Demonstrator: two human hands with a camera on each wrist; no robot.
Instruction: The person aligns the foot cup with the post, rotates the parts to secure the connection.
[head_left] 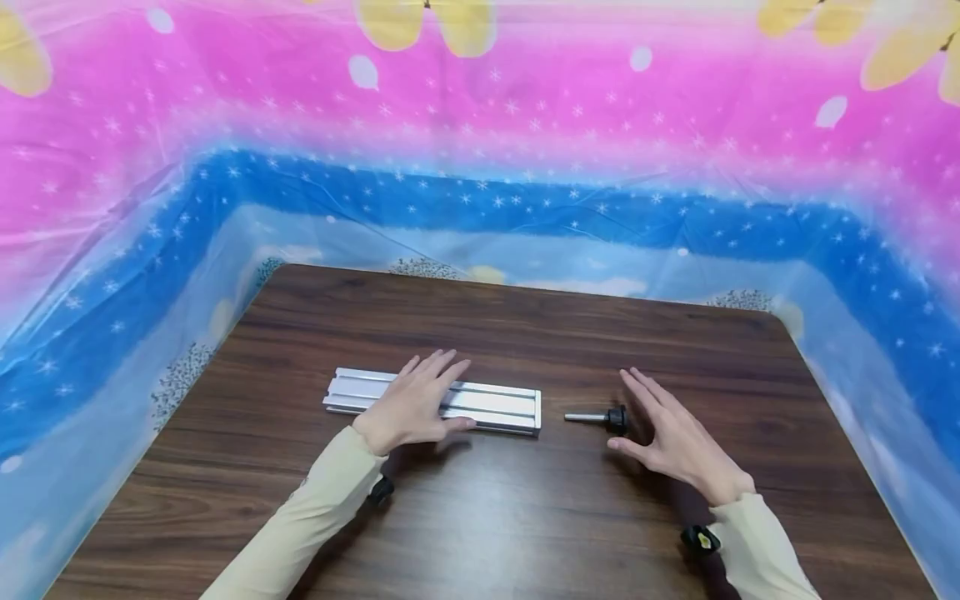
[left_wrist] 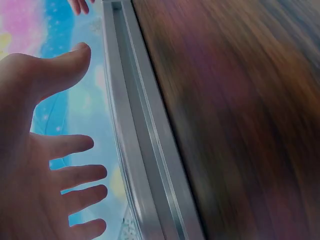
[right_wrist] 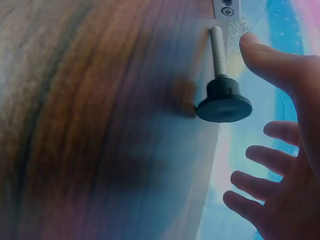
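Observation:
A silver aluminium extrusion [head_left: 495,404] with slots along its length lies crosswise on the table. My left hand [head_left: 416,404] hovers over its middle, fingers straight and spread, covering part of it in the head view. In the left wrist view the thumb and fingers stand off the slotted side of the extrusion [left_wrist: 145,125]. Right of its end lies a levelling foot [head_left: 617,419], its threaded stud pointing left at the extrusion. My right hand [head_left: 678,442] is beside the black base, thumb and fingers apart, holding nothing. The right wrist view shows the levelling foot [right_wrist: 224,105] near the thumb.
The dark wood-grain table [head_left: 495,533] carries these things, with its far edge and rounded corners in view. A pink and blue patterned cloth [head_left: 480,200] hangs around the back and sides. Screw heads [right_wrist: 227,11] show on the extrusion's right end plate.

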